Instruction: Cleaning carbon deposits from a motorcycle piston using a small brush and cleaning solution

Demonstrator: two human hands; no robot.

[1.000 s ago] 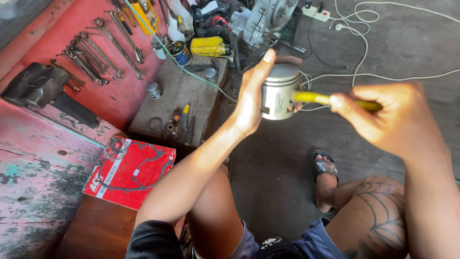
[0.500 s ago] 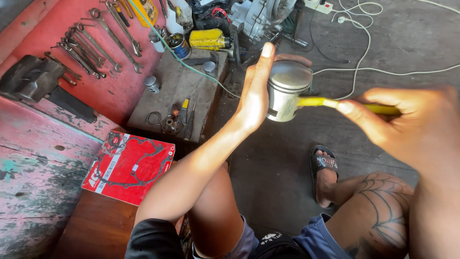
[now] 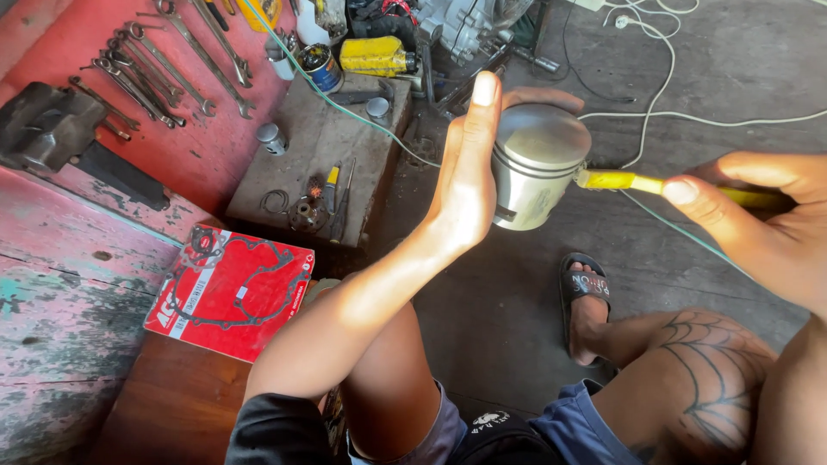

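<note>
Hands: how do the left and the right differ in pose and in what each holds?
The left hand stands upright with the palm flat and fingers straight against the metal piston, while the right hand lies sideways with fingers curled. The left hand cups the wide grey piston; the right hand grips a thin yellow tool whose tip meets the piston's side. Both are bare and raised above the floor.
</note>
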